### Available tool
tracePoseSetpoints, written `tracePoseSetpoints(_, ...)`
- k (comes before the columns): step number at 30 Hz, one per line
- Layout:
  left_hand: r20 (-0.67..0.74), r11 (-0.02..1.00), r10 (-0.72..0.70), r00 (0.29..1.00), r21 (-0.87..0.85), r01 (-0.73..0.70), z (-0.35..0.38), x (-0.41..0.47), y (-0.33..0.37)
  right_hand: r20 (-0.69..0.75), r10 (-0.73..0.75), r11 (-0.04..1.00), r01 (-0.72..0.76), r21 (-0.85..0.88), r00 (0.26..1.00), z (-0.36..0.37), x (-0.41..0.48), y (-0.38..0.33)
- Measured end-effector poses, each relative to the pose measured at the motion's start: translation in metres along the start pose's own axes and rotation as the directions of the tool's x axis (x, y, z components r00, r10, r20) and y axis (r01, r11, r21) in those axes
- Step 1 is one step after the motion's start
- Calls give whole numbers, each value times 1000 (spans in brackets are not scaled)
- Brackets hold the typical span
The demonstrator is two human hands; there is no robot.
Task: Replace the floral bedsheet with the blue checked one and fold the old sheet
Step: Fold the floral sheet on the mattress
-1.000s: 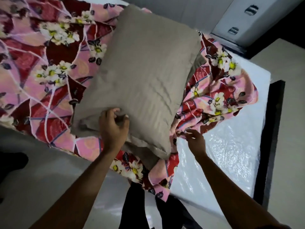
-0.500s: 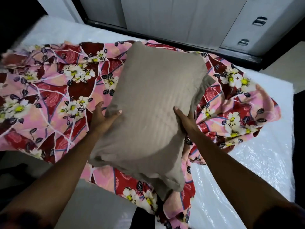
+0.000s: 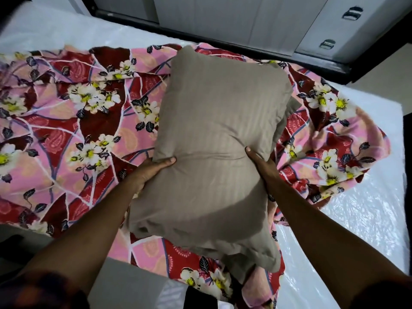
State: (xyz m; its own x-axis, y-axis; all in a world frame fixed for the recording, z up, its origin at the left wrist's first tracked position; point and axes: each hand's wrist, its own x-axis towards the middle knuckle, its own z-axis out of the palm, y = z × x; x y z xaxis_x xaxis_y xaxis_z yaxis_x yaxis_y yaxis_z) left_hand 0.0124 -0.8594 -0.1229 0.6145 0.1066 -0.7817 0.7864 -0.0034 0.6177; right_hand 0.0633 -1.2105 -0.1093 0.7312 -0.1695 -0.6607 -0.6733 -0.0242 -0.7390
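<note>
floral bedsheet rumpled, partly under pillow | left hand, right hand grip pillow, each mostly hidden behind it

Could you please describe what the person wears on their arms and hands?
The left hand and right hand are bare: no gloves, rings or watch visible. Short dark sleeves, left sleeve and right sleeve, show only at the lower corners.

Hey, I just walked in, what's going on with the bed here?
A person grips a grey-brown pillow from both sides, with the left hand and the right hand, holding it over the bed. Under it the floral sheet lies rumpled, already pulled off the right part, where the shiny bare mattress shows. No blue checked sheet is in view.
</note>
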Motion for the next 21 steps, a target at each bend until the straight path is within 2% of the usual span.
tracePoseSetpoints(4, -202, 997, 74, 977, 5, -75, 7, -14, 22, -25, 2, 999, -1, 45, 1000, -1, -2, -8)
tracePoseSetpoints(6, -193, 995, 94, 977, -7, -97, 1, -28, 37, 9, -2, 996, 1, 87, 1000, 1, -15, -23)
tracePoseSetpoints(12, -164, 975, 205, 965, -53, -216, -14, -90, 86, 108, -150, 972, 126, 200, 983, -4, -60, -87)
tracePoseSetpoints(18, -189, 904, 401, 897, -75, -420, 31, -164, 116, 222, -270, 918, 181, 354, 937, -65, -97, -126)
tracePoseSetpoints(21, -212, 886, 429, 878, -92, -455, 64, -192, 124, 228, -325, 893, 218, 395, 918, -105, -112, -134)
